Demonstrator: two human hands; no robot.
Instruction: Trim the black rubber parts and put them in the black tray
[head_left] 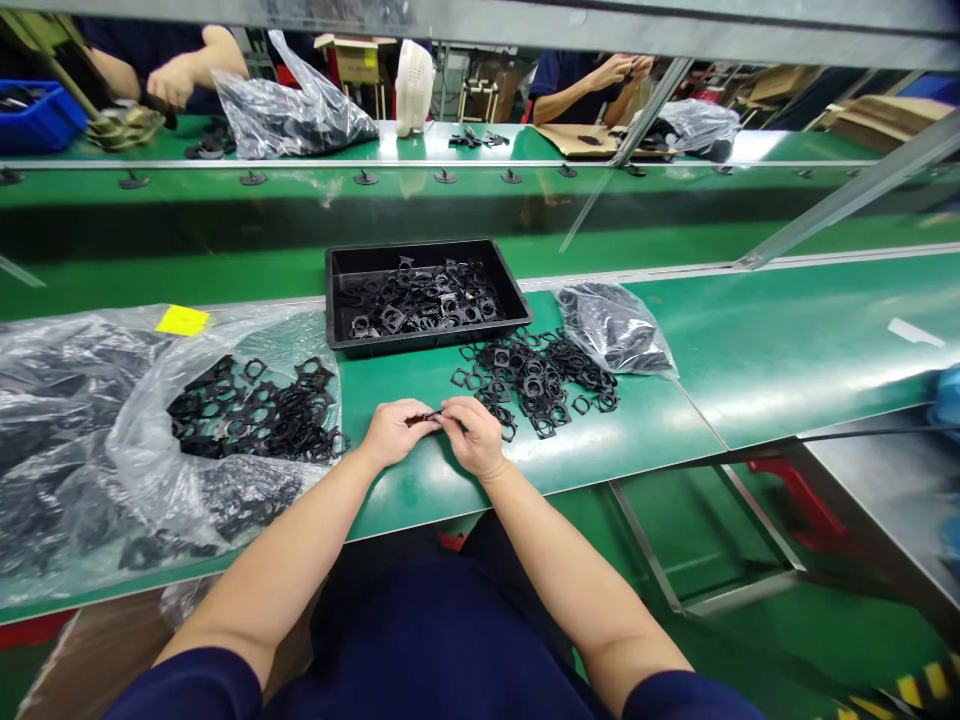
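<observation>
Nearest are the wearer's dark blue shirt [442, 640] and both bare forearms, reaching forward over the green desk [405, 495]. The left hand [397, 430] and right hand [471, 430] meet above its near part, fingertips almost together. Each grip is closed, thumb and fingers pinching a small dark part [431, 414] between them; the fingers cover most of it, so its full shape cannot be told.

To the left of the hands lies a large clear bag [150, 440], its mouth open, with black parts [255, 410] gathered in it. To their right is a loose pile [532, 385] of black ring-shaped pieces, spread directly on the desk. A smaller clear bag [619, 330] of dark contents adjoins the far right of the pile. A yellow note [182, 320] lies at the far edge of the large bag.

Beyond the hands sits a black tray [427, 346], holding many jumbled black parts [427, 300]. Farther off, dark pieces [253, 179] stand spaced in a row along a green strip. On the far side are a blue bin [37, 120], a plastic bag [292, 110], a white fan [414, 85] and two other people, hands raised at their work.
</observation>
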